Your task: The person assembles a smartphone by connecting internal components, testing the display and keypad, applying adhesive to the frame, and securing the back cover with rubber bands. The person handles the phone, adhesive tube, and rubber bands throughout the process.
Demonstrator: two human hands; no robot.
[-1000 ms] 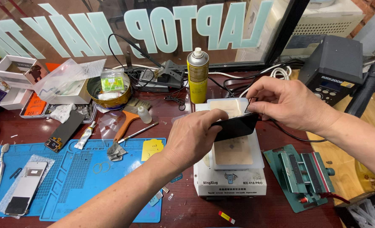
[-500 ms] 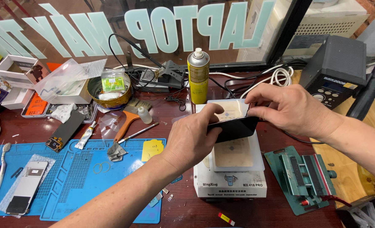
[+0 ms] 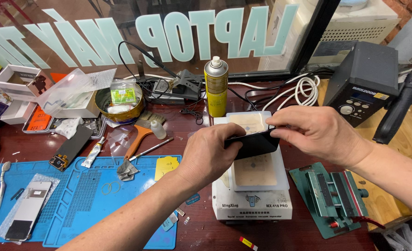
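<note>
A person's two bare hands hold a black phone (image 3: 255, 143) over the pale pad of a white heating plate machine (image 3: 252, 186) on a dark red workbench (image 3: 48, 146). The left hand (image 3: 210, 155) wraps around the phone's left end, fingers curled shut on it, while the right hand (image 3: 315, 132) pinches the phone's upper right edge between thumb and fingertips (the thumb itself is hidden behind the fingers). The phone sits tilted, its right end slightly higher, above the rear half of the machine's pad; whether it touches the pad cannot be told.

Just behind the machine stands a yellow spray can (image 3: 215, 87), upright, with coiled white cable (image 3: 303, 90) to its right. Right of the machine lies a green clamping jig (image 3: 331, 195), and behind that jig, farther back than the machine, a dark soldering station (image 3: 364, 79) with a black hot-air handle (image 3: 401, 107) beside it. Left of the machine spreads a blue work mat (image 3: 90, 200), carrying a yellow sticky note (image 3: 166, 167) near the machine and a second phone (image 3: 27, 209) with a white back at the mat's far left. Beyond the mat, left of the spray can, rest an orange-handled brush (image 3: 138, 135), a round gold tin (image 3: 120, 103) and a dark screen panel (image 3: 71, 146)
</note>
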